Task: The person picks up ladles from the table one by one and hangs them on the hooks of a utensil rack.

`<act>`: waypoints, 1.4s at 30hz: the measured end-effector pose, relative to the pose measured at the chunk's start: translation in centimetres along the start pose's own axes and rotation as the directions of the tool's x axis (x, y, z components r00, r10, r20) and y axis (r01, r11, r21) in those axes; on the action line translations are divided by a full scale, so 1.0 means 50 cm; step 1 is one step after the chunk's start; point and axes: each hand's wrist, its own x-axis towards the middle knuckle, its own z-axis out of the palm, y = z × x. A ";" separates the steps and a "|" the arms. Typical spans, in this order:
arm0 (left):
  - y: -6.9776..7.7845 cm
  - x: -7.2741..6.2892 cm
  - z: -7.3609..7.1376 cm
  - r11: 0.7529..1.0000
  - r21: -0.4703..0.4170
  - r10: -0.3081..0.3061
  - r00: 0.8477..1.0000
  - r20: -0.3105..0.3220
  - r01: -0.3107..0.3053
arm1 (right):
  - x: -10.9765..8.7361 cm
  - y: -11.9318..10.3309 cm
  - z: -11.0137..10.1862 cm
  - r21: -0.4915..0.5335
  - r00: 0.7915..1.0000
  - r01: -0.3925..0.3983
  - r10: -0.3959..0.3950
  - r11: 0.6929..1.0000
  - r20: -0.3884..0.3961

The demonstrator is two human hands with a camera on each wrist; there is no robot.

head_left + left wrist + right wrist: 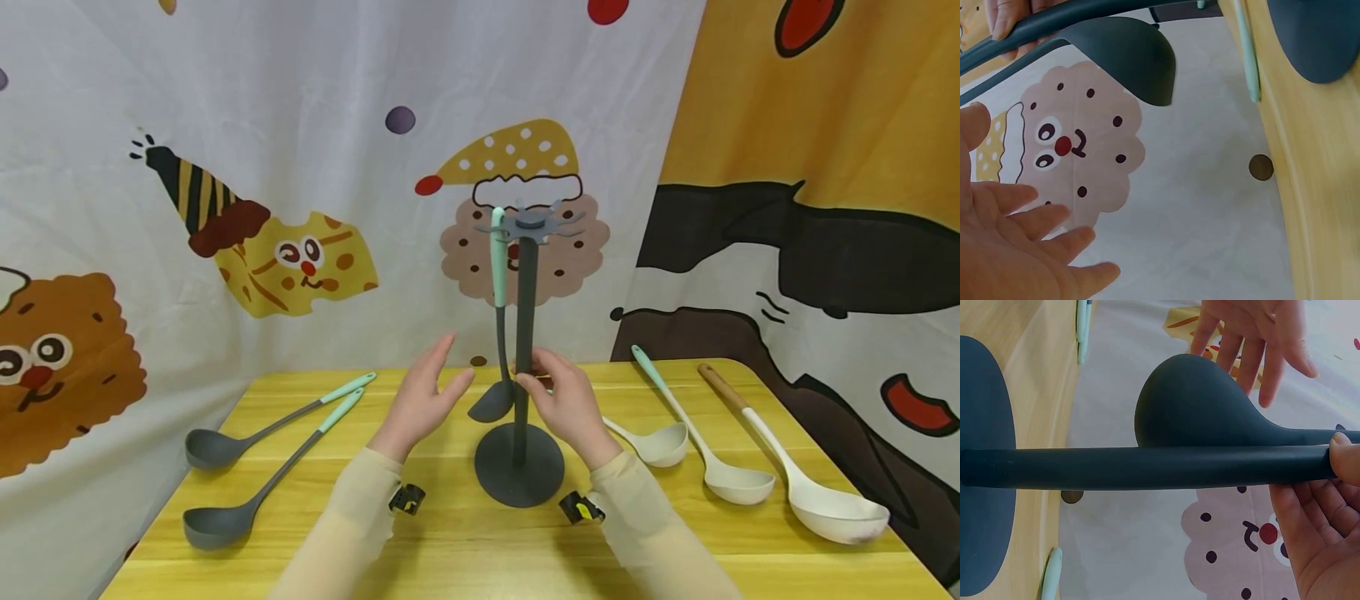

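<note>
A dark grey utensil stand [520, 479] rises upright from a round base to a ring of hooks at its top. One ladle [491, 403] with a mint green handle hangs from the left side of those hooks, its dark grey bowl beside the pole [1147, 469]. My right hand [567, 404] grips the pole about midway up, thumb on the near side and fingers curled behind it. To the left of the hanging ladle, my left hand [423, 398] is held up with fingers extended and nothing in it; the left wrist view shows its palm [1016, 250] apart from the ladle.
Two dark grey ladles [225, 525] with mint handles lie on the left of the wooden table [480, 554]. On the right are a white ladle [663, 446] partly behind my hand, another with a mint handle [738, 483] and a larger one with a wooden handle [836, 512]. A patterned cloth hangs behind.
</note>
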 end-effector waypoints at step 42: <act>-0.142 -0.076 -0.024 0.860 0.463 -0.303 0.945 0.121 0.216 | 0.000 -0.006 -0.001 0.011 1.000 -0.019 0.019 1.000 0.002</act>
